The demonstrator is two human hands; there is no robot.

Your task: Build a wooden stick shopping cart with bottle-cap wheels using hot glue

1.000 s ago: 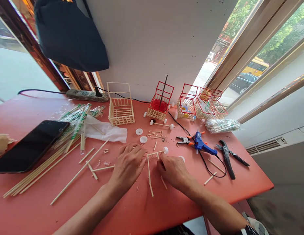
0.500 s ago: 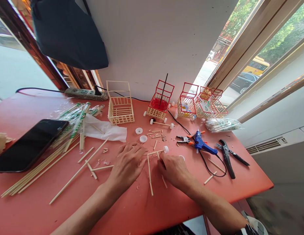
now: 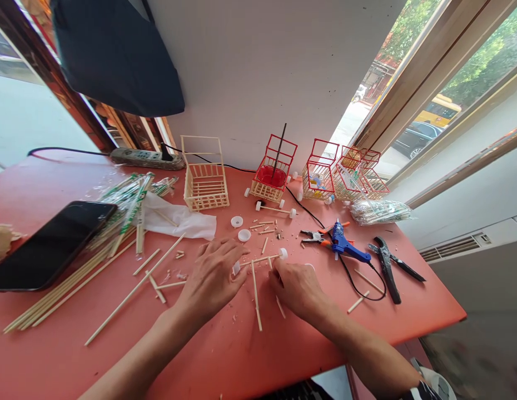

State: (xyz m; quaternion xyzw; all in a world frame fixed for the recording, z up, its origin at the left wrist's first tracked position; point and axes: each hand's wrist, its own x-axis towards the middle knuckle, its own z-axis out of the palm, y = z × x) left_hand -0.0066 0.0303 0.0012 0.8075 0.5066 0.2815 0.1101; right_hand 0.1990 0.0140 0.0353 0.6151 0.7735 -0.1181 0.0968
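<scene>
Left hand has opened, baring 1 cap; right hand, apart, hides its grip.

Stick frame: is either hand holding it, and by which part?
The right hand pinches the stick frame by its right leg, just below the crossbar. The left hand is at the left wheel; its grip is unclear.

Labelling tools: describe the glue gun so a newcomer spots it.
On the red table, look right of the right hand. The glue gun overlaps the orange-handled pliers, short of the black-handled tool. It alone is blue, with a black cable.
</scene>
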